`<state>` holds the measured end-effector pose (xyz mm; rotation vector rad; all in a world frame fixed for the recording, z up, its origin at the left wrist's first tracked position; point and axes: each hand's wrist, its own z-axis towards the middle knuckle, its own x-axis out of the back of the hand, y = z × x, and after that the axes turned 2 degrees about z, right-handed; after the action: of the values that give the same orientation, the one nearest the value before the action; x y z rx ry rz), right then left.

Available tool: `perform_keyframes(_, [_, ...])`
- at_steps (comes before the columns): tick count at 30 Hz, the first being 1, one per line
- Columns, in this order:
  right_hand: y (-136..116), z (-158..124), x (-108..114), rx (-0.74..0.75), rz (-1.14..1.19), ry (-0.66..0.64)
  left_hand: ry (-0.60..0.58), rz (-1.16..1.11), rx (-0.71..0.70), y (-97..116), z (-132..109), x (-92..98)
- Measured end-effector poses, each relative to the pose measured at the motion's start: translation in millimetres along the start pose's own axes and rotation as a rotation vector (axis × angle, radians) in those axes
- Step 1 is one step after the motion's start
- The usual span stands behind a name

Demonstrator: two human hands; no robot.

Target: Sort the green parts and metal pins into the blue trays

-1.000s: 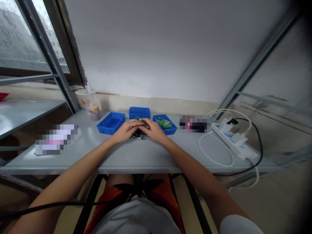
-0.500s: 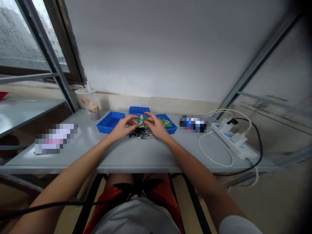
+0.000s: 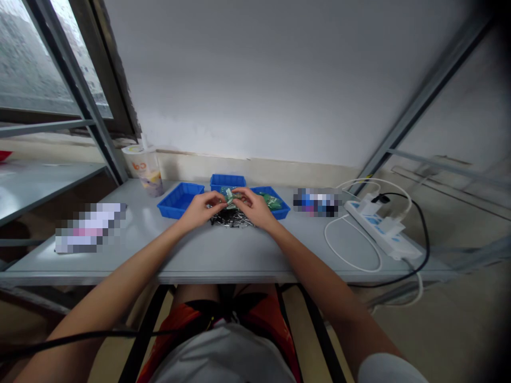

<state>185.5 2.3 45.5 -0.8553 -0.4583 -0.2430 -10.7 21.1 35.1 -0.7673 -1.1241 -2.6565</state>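
Observation:
Between the fingertips of both hands is a small green-and-white plastic packet (image 3: 229, 197), its exact kind too small to make out. My left hand (image 3: 200, 209) pinches its left side, thumb and fingers closed. From the right, my right hand (image 3: 256, 207) grips it with thumb and fingers, partly covering it. Below them a pile of small dark and silver metal pieces (image 3: 232, 219) lies on the table. A blue tray (image 3: 284, 214) with similar green packets sits just beyond my right hand.
Another blue tray (image 3: 179, 201) stands left, and a third blue tray (image 3: 227, 180) is behind the hands. A drink cup (image 3: 147, 170) stands at the back left, near a blurred flat item (image 3: 91, 229). To the right lie a blurred object (image 3: 316, 202) and a power strip (image 3: 383, 231) with cables.
The packet has turned between my fingers and now looks more bunched and upright. My right hand has shifted slightly left and down; both hands keep their hold.

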Motion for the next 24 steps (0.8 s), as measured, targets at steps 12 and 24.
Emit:
perform_keyframes(12, [-10,-2,2,0.015,-0.038,0.002,0.022,0.04,0.006,5,0,1.5])
perform_keyframes(24, [-8,-2,2,0.011,-0.082,-0.028,0.068,-0.011,0.044,2,0,-0.1])
